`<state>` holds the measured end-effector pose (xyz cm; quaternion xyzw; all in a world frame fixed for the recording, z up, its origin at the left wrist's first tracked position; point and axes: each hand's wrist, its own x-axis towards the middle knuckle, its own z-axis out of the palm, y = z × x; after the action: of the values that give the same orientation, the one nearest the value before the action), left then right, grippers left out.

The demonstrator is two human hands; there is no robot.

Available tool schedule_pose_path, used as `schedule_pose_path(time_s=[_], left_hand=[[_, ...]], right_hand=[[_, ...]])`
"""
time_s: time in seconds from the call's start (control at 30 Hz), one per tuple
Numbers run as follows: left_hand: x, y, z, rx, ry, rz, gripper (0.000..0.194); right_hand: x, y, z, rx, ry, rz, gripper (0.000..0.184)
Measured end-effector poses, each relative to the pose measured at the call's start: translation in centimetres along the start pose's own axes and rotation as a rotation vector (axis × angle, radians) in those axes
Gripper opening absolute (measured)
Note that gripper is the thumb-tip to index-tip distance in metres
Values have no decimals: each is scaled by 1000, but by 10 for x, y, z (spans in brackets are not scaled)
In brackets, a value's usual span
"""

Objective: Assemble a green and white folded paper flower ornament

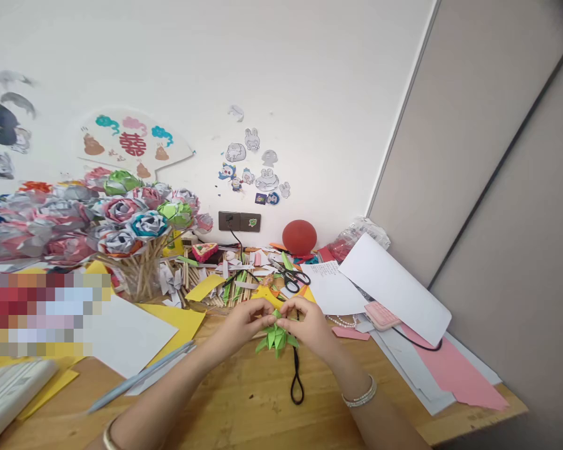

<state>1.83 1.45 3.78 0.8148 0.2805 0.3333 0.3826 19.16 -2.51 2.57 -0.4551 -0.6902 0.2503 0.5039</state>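
Observation:
Between my hands, a little above the table front, is a green folded paper flower point(276, 337) with pointed petals spreading downward. My left hand point(253, 317) pinches its upper part from the left, thumb and fingertips closed. From the right, my right hand point(304, 322) grips the same upper part, with its thumb and forefinger close to those of my left hand. The fingertips cover some of the folds. A black cord loop point(297, 387) lies on the wooden table point(234, 400) just below the flower. Black-handled scissors point(291, 279) rest behind my hands.
Many paper roses on sticks point(122, 209) stand at the left in a clear container. Paper scraps and sticks point(206, 275) litter the back, beside a red balloon point(299, 237). White and pink sheets point(455, 369) lie right; yellow paper point(178, 322) and a grey-blue pen-like stick point(141, 378) lie left.

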Motion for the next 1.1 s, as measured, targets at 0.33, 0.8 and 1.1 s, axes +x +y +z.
schedule_pose_path(time_s=[0.33,0.8,1.1], left_hand=[[4,-21,3,-146,-76,-145,28],[4,-23,3,46,-61,-152,16],[3,-15,6,170,-3,-172,3]], right_hand=[[1,17,12,253,-106,264,13],[2,16,16,97,-50,256,11],[2,15,10,72,-190,187,13]])
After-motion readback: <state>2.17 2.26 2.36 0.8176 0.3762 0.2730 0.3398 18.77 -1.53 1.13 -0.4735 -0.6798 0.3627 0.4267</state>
